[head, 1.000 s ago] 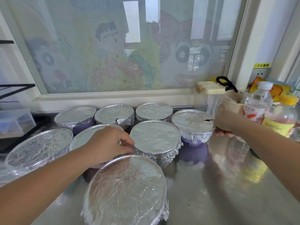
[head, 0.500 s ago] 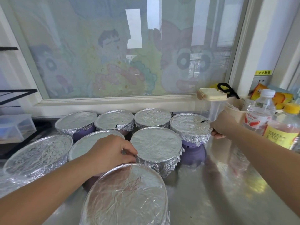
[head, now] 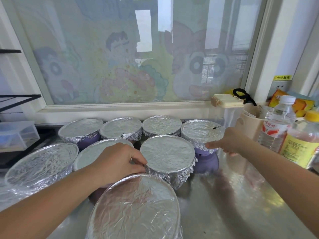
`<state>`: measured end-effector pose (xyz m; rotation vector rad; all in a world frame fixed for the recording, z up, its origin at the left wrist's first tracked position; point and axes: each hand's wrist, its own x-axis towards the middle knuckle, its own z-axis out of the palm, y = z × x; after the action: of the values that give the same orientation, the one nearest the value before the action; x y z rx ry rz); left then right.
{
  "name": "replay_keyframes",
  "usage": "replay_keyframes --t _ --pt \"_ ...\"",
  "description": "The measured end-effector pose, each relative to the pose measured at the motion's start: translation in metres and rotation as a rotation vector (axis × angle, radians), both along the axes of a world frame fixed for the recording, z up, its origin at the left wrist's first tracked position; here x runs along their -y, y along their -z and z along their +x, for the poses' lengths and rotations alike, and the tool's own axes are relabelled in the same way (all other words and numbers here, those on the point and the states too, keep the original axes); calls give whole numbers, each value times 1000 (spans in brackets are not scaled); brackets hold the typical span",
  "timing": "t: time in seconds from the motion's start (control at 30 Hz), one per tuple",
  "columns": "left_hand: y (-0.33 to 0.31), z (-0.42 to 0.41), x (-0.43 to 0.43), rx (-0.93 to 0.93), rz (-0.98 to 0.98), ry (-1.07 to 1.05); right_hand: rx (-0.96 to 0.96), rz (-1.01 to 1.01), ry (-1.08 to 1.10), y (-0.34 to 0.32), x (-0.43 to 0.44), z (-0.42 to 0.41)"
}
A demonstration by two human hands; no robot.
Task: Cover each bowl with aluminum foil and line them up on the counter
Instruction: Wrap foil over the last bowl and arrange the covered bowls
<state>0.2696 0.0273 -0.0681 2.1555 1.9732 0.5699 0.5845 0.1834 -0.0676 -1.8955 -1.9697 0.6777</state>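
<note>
Eight round bowls capped in crinkled aluminium foil (head: 136,204) crowd the shiny steel worktop (head: 233,204) below the window, the left hand (head: 119,163) pinching the middle bowl (head: 167,155) at its foil rim, the right hand (head: 229,142) touching the far-right purple bowl (head: 200,131) with one finger stretched out.

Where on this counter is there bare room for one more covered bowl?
Bare steel counter right of the nearest bowl, in front of the bottles, below the right hand. Crowded: bowls packed leftward and back to the window.

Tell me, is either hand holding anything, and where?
Left hand pinches the centre bowl's foil at its left rim. Right hand touches the back-right bowl's foil skirt; grip unclear.
</note>
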Motion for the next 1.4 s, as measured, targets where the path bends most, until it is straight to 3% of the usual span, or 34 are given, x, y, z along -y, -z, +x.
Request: replay_keyframes --t 0.3,0.47,0.73,0.9,1.03,1.17,1.27,1.4 --pt "-3 -3 1 27 -19 8 -22 -18 25 -1 -22 -7" --pt "-3 -7 3 59 -18 13 -41 81 55 8 -33 -12" --pt "-30 -20 46 516 8 5 34 238 66 17 -38 -23" --pt "-43 -52 94 579 -124 -25 45 309 4 1 16 -24" --pt "-30 -62 128 631 -271 11 -259 116 -132 -4 106 -24" --pt "1 -36 156 569 -420 26 -408 -205 -477 -1 183 -28" --pt "19 -12 163 556 -367 77 -336 -253 -654 9 208 -35" --pt "29 3 163 659 -189 54 -523 -236 -707 26 218 -49"
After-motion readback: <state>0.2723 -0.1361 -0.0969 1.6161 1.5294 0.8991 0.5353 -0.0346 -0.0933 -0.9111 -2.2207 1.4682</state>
